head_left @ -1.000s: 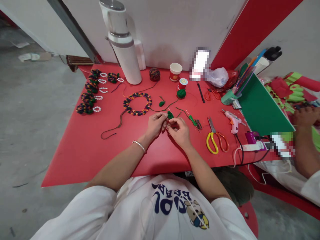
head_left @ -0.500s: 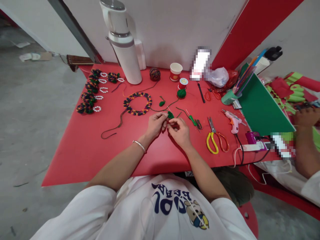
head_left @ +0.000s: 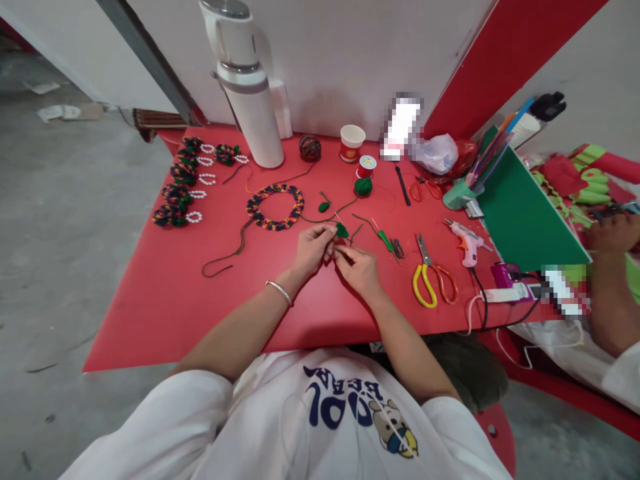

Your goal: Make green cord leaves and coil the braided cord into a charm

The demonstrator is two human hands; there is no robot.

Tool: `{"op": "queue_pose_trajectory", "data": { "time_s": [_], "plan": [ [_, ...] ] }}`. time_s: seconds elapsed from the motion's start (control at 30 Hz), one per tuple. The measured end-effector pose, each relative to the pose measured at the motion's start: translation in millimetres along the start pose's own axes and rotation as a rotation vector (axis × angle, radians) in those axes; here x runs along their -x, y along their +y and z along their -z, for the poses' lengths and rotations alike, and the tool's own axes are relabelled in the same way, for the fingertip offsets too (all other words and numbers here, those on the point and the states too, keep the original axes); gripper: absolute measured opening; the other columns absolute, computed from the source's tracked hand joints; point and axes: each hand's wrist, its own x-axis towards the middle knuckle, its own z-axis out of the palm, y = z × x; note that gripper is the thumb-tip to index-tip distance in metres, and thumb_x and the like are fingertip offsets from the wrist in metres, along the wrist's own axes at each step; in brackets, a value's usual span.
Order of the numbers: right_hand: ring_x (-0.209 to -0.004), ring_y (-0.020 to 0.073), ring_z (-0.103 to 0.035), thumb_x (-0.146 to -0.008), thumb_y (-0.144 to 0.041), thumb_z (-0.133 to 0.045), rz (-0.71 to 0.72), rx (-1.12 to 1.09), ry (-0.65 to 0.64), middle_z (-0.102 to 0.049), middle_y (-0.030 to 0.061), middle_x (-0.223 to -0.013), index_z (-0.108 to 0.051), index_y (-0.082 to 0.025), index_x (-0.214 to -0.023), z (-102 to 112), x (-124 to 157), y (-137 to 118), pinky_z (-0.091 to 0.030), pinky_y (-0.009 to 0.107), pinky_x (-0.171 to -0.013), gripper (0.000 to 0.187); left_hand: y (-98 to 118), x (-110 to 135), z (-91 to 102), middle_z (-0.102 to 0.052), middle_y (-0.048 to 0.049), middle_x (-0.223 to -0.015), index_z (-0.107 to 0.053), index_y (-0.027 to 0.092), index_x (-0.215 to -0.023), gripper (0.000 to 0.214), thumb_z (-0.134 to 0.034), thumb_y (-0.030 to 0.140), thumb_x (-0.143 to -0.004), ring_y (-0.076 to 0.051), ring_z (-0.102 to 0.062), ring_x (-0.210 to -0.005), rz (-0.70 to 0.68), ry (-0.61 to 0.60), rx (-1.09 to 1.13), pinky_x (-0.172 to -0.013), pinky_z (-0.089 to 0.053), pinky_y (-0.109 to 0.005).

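Observation:
My left hand [head_left: 315, 247] is closed, pinching a small green crocheted piece [head_left: 342, 231] at its thumb and forefinger. A thin needle-like tip [head_left: 338, 217] sticks out above the piece. My right hand [head_left: 359, 268] is closed in a pinch against the left fingertips; what it holds is too small to make out. Beyond the hands lie a small green leaf-shaped piece [head_left: 324, 207] and a green yarn ball [head_left: 363, 187]. A green-handled crochet hook [head_left: 386, 241] rests to the right, and a multicoloured crocheted ring [head_left: 275, 208] to the left.
Scissors [head_left: 424, 273], a pink glue gun [head_left: 469, 243] and a power strip [head_left: 510, 293] lie right. A white thermos [head_left: 253, 107], paper cup [head_left: 352, 143] and dark yarn ball [head_left: 310, 148] stand along the wall. Scrunchies [head_left: 175, 193] line the left edge. Another person's arm [head_left: 615, 287] shows far right.
My right hand has drawn slightly down, its fingers closing more tightly near the left fingertips. A green yarn end beside the piece shows more plainly. My left hand barely moves.

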Motion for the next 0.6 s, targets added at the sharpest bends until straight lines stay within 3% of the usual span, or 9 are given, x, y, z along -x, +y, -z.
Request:
{"op": "queue_pose_trajectory", "data": {
  "time_s": [0.37,0.6],
  "plan": [
    [-0.076,0.0207,-0.076,-0.096,-0.033,-0.062,0.010,0.043,0.009,-0.083,0.0056,-0.095,-0.083,-0.028,-0.103,1.6,0.8,-4.0,-0.060,0.033,-0.079,0.023,0.7,1.8,-1.4,-0.049,0.0066,-0.038,-0.065,0.018,-0.072,0.039,-0.083,0.052,-0.072,-0.008,-0.037,-0.027,0.002,0.003,-0.030,-0.028,-0.028,-0.020],
    [-0.069,0.0175,-0.071,-0.094,-0.029,-0.061,0.010,0.098,0.003,-0.081,0.0030,-0.083,-0.081,-0.028,-0.094,0.9,-0.8,-3.7,-0.055,0.029,-0.074,0.020,1.4,1.6,-2.0,-0.049,0.0065,-0.038,-0.064,0.018,-0.071,0.039,-0.083,0.052,-0.071,-0.008,-0.038,-0.027,0.003,0.008,-0.036,-0.030,-0.029,-0.020]
  ]
}}
